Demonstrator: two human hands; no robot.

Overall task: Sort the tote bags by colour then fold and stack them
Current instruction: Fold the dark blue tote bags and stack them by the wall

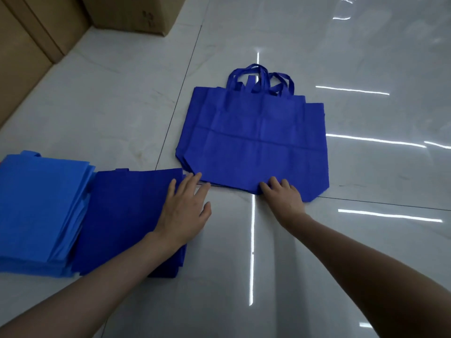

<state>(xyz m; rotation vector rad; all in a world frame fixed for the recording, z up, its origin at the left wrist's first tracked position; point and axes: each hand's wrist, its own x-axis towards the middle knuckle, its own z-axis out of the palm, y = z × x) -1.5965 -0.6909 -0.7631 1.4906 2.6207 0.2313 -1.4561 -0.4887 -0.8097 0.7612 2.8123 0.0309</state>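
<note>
Our right hand (283,195) curls onto the near hem of the seemingly limp, light royal-blue fabric tote bag (253,137); left hand (184,208) lies spread, empty.

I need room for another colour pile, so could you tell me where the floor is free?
Bare floor lies right of the unfolded bags and between them and the boxes. Crowded at left: the light blue stack touches the dark blue stack.
</note>
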